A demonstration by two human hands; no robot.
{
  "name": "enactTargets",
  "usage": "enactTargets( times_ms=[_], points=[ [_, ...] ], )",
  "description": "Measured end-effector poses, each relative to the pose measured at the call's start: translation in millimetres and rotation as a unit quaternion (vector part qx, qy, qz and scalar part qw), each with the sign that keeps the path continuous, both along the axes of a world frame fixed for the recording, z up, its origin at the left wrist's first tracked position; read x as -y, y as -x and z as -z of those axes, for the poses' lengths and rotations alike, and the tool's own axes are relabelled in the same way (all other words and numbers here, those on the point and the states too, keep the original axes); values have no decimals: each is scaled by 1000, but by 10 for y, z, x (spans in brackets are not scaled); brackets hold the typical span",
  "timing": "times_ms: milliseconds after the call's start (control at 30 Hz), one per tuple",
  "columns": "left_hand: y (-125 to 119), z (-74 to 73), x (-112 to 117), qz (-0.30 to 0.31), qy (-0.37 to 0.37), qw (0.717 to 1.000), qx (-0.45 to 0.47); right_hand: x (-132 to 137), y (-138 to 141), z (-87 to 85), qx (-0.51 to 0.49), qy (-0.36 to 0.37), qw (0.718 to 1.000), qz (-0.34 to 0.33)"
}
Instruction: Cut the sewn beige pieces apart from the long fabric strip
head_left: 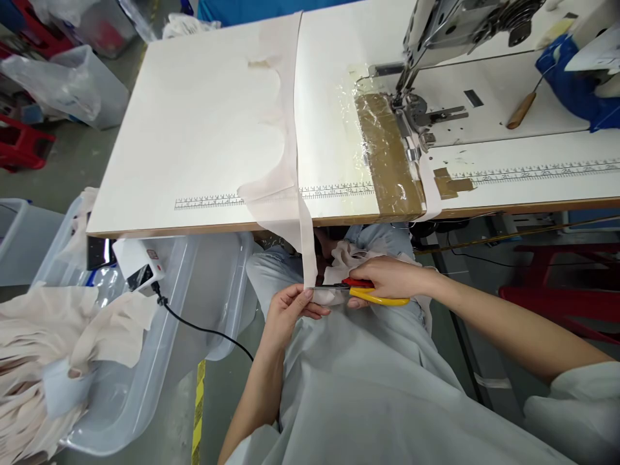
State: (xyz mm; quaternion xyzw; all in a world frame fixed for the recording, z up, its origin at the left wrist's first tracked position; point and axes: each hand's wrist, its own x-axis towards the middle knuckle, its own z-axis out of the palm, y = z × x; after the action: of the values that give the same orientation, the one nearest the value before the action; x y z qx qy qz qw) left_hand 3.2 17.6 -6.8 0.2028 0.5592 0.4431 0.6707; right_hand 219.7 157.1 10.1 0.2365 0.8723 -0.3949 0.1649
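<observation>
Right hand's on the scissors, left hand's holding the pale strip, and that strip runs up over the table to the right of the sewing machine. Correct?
Not quite: the head view shows the pale strip running over the table to the left of the sewing machine. The rest stands.

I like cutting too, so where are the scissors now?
The scissors are in the right hand, just below and right of the middle of the head view, pointing at the strip in the left hand.
</observation>
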Motion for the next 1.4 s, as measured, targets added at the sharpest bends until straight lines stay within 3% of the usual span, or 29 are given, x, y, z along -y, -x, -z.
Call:
enactTargets(
  times_ms=[233, 567, 967, 1167, 1267, 1400],
  points=[
    [-6, 16, 4, 5, -7, 1000, -11, 73, -17, 3, 12, -92, 996, 2],
    [48, -35, -35, 19, -2, 999, -28, 65, 59, -37, 18, -105, 994, -12],
    [-34, -38, -60, 34, 0, 999, -34, 125, 67, 8, 3, -102, 995, 24],
    [31, 49, -50, 45, 6, 995, -85, 97, 18, 98, -19, -99, 994, 34],
    [123, 127, -129, 0, -52, 969, -240, 138, -86, 150, -55, -72, 994, 64],
    [155, 131, -385, -89, -189, 858, -469, 253, -206, 171, -98, -49, 988, 112]
  ],
)
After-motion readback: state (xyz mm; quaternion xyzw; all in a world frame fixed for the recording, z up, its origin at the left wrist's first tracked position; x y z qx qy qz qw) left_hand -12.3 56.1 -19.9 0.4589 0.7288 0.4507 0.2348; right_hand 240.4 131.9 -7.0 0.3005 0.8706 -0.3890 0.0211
